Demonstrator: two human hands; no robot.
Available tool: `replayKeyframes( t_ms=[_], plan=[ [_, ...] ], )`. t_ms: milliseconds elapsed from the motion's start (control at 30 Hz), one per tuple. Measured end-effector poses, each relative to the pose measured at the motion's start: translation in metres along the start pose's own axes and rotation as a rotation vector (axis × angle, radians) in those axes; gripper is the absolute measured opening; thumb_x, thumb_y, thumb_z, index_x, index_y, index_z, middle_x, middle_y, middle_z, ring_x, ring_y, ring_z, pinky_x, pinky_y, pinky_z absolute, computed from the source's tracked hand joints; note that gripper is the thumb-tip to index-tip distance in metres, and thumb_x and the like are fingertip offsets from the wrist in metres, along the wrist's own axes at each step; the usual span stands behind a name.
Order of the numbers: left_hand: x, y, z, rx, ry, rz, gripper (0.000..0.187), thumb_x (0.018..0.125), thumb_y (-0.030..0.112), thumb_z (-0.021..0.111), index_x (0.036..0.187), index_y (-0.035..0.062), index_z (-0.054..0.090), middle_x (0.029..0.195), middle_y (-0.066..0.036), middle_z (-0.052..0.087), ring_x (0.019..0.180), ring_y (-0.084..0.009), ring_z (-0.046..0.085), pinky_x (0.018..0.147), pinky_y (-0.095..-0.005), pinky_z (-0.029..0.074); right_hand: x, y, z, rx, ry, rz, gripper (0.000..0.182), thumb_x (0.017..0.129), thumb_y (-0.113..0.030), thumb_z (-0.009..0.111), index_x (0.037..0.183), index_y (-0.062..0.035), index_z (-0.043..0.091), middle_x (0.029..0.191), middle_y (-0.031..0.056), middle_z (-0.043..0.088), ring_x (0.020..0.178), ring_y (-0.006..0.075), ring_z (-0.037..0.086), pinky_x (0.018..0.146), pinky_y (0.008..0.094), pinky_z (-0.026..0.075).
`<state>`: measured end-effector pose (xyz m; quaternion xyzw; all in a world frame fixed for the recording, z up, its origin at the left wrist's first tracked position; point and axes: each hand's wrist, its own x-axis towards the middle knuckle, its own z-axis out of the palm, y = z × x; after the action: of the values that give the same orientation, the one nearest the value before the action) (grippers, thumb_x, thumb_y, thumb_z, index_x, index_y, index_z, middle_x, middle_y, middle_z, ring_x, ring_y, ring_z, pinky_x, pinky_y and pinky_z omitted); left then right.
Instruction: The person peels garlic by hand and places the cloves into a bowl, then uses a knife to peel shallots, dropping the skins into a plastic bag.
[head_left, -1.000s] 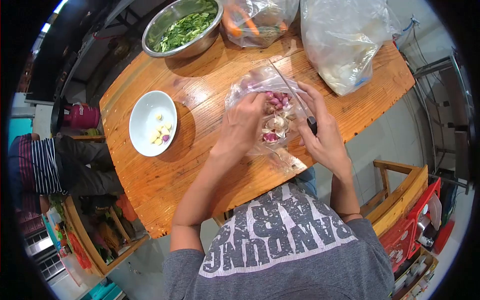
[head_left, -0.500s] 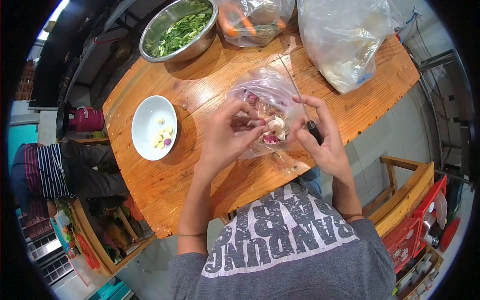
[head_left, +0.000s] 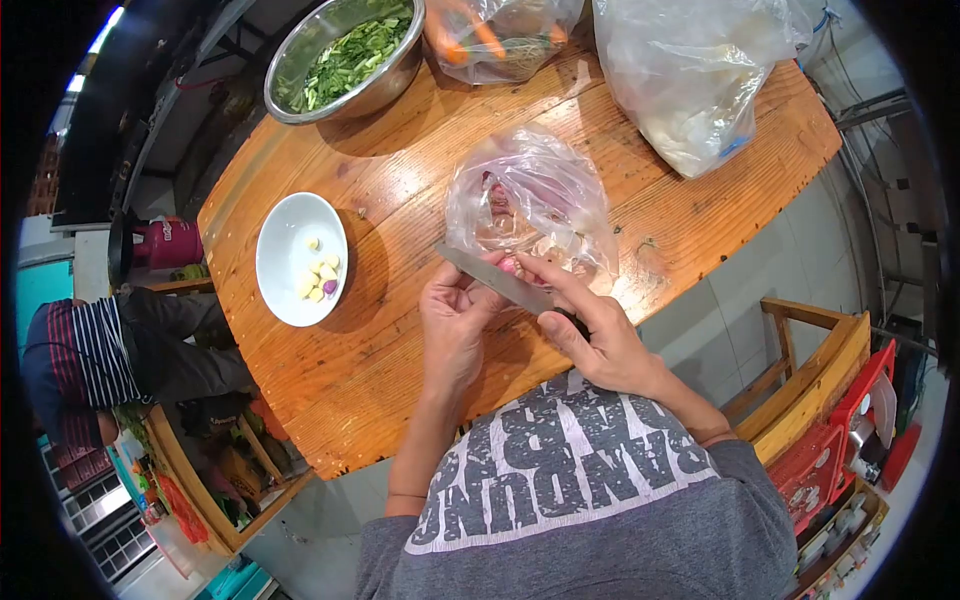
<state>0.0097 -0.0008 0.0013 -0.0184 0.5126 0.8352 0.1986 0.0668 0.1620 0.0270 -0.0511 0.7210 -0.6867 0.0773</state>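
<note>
My right hand [head_left: 605, 335] is closed round the dark handle of a knife [head_left: 505, 283], whose blade points up and to the left across my left hand [head_left: 455, 325]. Between my hands, just beyond the blade, shows a small pink-purple shallot [head_left: 510, 266]. The fingers of my left hand are bent around it, partly hidden by the blade, and my right index finger reaches close to it. Past my hands lies a clear plastic bag [head_left: 530, 175] with shallots and papery skins inside. To the left, a white bowl [head_left: 283, 235] holds several peeled cloves and one purple piece.
At the back of the wooden table [head_left: 390, 410] stand a steel bowl [head_left: 395, 82] of chopped greens, a bag of carrots [head_left: 490, 40] and a large plastic bag [head_left: 690, 90]. A person in a striped shirt [head_left: 95, 350] is at the left. A wooden stool [head_left: 810, 365] stands at right.
My left hand has drawn back from over the bag toward my body with the shallot. My right hand has moved in and swung the knife blade leftward across it.
</note>
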Motion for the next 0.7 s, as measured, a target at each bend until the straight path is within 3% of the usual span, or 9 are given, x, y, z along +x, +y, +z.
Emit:
replayKeyframes(
  t_ms=[333, 700],
  plan=[
    [0.002, 0.005, -0.006, -0.02, -0.017, -0.018, 0.014, 0.078, -0.005, 0.067, 0.09, -0.0008, 0.059, 0.097, -0.012, 0.065, 0.088, -0.0161, 0.064, 0.08, -0.0307, 0.054, 0.002, -0.002, -0.003, 0.051, -0.046, 0.104, 0.044, 0.095, -0.014, 0.046, 0.136, -0.0041, 0.036, 0.132, 0.0159, 0.048, 0.114, 0.0277, 0.053, 0.095, 0.0362, 0.042],
    [0.003, 0.009, -0.003, 0.123, -0.067, 0.068, 0.015, 0.078, -0.008, 0.065, 0.09, -0.0016, 0.059, 0.095, -0.011, 0.065, 0.088, -0.0151, 0.063, 0.079, -0.0291, 0.054, -0.001, 0.003, -0.004, 0.124, -0.05, 0.11, 0.039, 0.095, -0.013, 0.045, 0.132, -0.0035, 0.039, 0.133, 0.014, 0.046, 0.114, 0.0245, 0.053, 0.094, 0.0354, 0.044]
  ],
)
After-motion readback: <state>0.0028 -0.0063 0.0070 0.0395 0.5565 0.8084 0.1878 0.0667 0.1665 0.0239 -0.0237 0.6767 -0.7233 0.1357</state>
